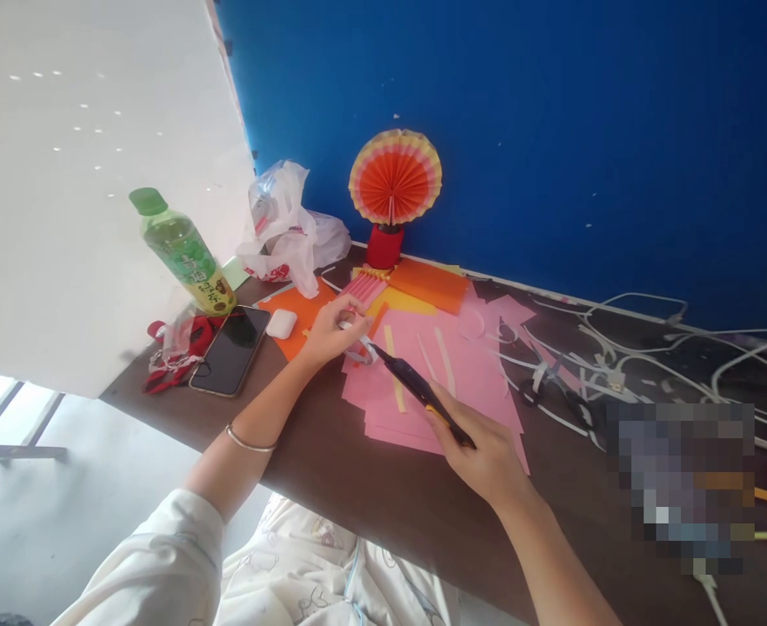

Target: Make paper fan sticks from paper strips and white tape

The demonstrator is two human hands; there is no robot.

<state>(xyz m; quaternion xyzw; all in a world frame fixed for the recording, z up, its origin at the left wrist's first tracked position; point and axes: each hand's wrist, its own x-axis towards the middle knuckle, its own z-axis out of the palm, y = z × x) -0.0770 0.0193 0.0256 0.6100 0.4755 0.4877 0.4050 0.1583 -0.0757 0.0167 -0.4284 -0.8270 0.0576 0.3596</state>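
My right hand (481, 448) is wrapped round a black and yellow tool (416, 382), whose narrow tip points up and left toward a small white item (365, 349). Close to that tip, my left hand (341, 326) has its thumb and fingertips pressed together at the white item, which looks like tape but is partly hidden. Beneath both lie stacked pink paper sheets (488, 409) with thin yellow and pale strips on them. Pleated pink paper (365, 287) and a folded orange piece (429, 285) rest behind. A round paper fan (395, 178) stands upright on a red base (384, 247).
On the left are a green-capped bottle (184, 252), a phone (230, 350), a white case (282, 324), red straps (175, 365) and plastic bags (285, 230). White cables (618, 356) and a pixelated patch (690, 487) occupy the right. A blue wall (553, 156) rises behind the table.
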